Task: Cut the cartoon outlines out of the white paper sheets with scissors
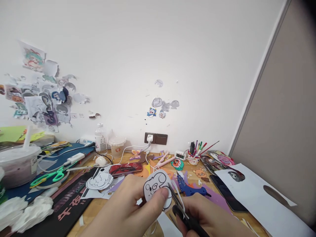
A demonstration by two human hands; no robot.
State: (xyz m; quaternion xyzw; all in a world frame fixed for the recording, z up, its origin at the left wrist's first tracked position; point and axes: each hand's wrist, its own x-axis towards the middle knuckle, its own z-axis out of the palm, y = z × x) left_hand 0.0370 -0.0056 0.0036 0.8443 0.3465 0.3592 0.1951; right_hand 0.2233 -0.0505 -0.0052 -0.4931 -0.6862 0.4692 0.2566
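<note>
My left hand (134,202) pinches a rounded paper cutout (151,186) printed with a black-outlined cartoon figure, its thumb pressed on the front. In my right hand (203,210) are black-handled scissors (184,214), with fingers wrapped around the handles. The scissor blades reach the right edge of the cutout, and a thin strip of white paper (178,191) curls beside them. A blue glue gun (191,187) lies just beyond my right hand. White paper also shows below the cutout, partly hidden by my hands.
At left stand a lidded drink cup (18,168), green scissors (53,177), crumpled tissues (32,214) and a stack of paper cutouts (100,181). A red pencil case (125,168), pen cup (194,158) and small clock (179,155) sit farther back. A phone (227,194) lies partly under white paper (261,197) at right.
</note>
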